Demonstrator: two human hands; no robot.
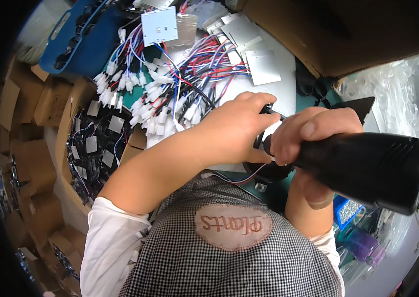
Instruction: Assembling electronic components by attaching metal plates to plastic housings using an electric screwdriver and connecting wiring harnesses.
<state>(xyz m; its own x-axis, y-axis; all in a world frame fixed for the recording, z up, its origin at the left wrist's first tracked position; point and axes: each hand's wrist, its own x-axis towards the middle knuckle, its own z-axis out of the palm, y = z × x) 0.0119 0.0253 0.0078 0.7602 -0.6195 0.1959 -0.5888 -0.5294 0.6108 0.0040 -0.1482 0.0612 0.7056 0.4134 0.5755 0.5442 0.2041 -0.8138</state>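
Observation:
My right hand [313, 131] is wrapped round a black electric screwdriver [368, 168], held nearly level with its tip end toward the left. Facing it, my left hand [236, 123] grips a black-rimmed part [258, 142] with a pale inner face, its fingers curled over the edge. The screwdriver's tip is hidden among my fingers. Just below my hands lies a round black piece [271, 173], and thin wires [241, 179] run beside it near my apron. Beyond my left hand spreads a heap of red, blue and black wires [209, 64] with white connectors [157, 116] and square plates [264, 67].
A blue bin [53, 59] of black parts stands far left. Below it, a cardboard box [66, 158] holds black pieces with small plates. A big carton [313, 44] and clear plastic packaging [402, 94] occupy the right. Near my right forearm are a blue screw tray [338, 210] and purple container [360, 242].

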